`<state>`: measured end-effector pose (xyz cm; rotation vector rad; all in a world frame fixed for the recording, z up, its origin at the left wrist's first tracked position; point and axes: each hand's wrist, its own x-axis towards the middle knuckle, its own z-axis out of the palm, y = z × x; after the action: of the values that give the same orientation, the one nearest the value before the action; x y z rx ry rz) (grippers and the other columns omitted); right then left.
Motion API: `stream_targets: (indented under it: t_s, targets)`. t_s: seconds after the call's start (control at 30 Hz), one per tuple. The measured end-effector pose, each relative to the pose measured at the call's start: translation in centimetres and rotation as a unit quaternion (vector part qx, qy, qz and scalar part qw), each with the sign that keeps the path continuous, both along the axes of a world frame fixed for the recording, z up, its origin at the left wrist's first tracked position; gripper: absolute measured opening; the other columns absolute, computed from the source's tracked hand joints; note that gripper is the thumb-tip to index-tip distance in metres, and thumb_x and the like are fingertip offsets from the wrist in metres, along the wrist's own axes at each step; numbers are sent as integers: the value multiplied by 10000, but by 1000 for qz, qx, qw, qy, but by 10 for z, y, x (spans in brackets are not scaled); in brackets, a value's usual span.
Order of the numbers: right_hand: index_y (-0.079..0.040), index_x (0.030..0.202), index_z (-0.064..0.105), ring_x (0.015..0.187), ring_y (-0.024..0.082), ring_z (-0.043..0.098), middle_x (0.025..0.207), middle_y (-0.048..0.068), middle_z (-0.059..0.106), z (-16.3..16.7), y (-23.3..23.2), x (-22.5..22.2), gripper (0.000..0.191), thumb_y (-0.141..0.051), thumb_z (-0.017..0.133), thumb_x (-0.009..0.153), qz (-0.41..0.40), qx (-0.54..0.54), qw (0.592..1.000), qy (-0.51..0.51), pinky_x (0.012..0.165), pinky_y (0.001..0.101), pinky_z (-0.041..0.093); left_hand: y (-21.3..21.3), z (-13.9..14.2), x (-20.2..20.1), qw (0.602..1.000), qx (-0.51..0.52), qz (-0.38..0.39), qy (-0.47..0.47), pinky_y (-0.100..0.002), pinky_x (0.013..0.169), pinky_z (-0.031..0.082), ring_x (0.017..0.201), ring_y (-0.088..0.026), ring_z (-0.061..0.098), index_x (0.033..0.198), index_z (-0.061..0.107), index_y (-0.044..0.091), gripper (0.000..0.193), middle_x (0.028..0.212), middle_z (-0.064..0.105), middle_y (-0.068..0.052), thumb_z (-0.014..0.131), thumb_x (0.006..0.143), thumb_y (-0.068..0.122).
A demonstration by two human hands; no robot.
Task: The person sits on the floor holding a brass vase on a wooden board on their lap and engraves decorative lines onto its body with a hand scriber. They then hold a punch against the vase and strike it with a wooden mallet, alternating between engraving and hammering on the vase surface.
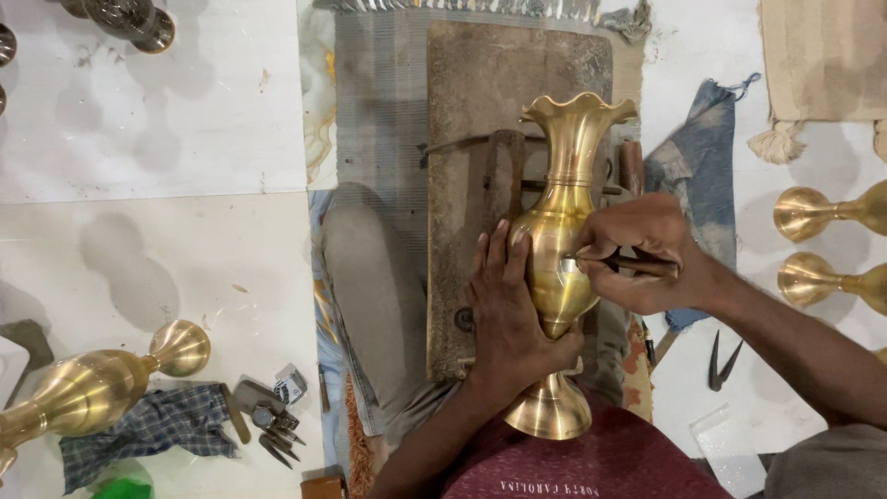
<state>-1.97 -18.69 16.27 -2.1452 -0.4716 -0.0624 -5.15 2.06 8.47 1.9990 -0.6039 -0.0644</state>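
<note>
A polished brass vase [560, 268] with a fluted, flared mouth lies across a worn wooden board [462, 185] at the centre of the frame, foot toward the camera. The left hand [508, 310] wraps its fingers around the round belly, steadying it; the right hand [637, 251] is clenched on a thin dark engraving tool [628, 264] whose tip meets the metal. The vase looks heavy, rigid and slick, best gripped at the narrow neck or the waist above the foot. More brass vases rest at the lower left [83, 388] and right edge [813, 212]; a checked cloth [152, 430] and small steel tools [273, 430] lie on the white floor [166, 240].
</note>
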Motion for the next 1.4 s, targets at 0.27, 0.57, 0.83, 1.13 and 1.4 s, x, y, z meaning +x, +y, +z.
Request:
stream_targets:
  t_s: [0.27, 0.57, 0.83, 1.13, 1.4]
  targets:
    - [-54, 676, 580, 538, 83, 668, 719, 73, 715, -11, -7, 4, 167, -14, 721, 756, 25, 34, 999, 5, 447, 237, 476, 1, -4, -1, 1000, 15, -9, 12, -742, 1192, 202, 1576, -536, 171, 1652, 52, 165, 1241, 1691, 165, -258, 813, 684, 325]
    - [-15, 705, 600, 529, 121, 675, 724, 100, 712, -5, -6, 3, 118, 1, 706, 756, 34, 30, 999, -15, 452, 277, 486, -2, -4, -2, 1000, 6, -1, 4, -721, 1232, 206, 1601, -517, 172, 1662, 59, 176, 1243, 1709, 173, -238, 805, 678, 324]
    - [6, 637, 554, 495, 159, 663, 648, 115, 665, -4, -11, 3, 165, 16, 698, 715, 79, 50, 996, 8, 435, 307, 458, -2, -3, -3, 1000, 19, -2, 4, -706, 1243, 203, 1597, -509, 196, 1647, 100, 141, 1231, 1693, 202, -249, 823, 672, 346]
    - [-16, 587, 544, 483, 145, 657, 662, 108, 689, -6, -15, -3, 169, 5, 696, 657, 78, 28, 997, 6, 432, 307, 485, -5, -5, -5, 1000, 27, 0, 9, -703, 1257, 213, 1599, -504, 204, 1645, 97, 144, 1236, 1686, 212, -258, 832, 673, 352]
    - [-16, 600, 527, 500, 166, 635, 685, 132, 679, -15, -15, -9, 155, 19, 671, 645, 62, 38, 995, -65, 441, 309, 481, -6, -6, -5, 999, 37, 2, 6, -697, 1242, 219, 1589, -501, 206, 1638, 106, 119, 1244, 1682, 207, -258, 824, 657, 381]
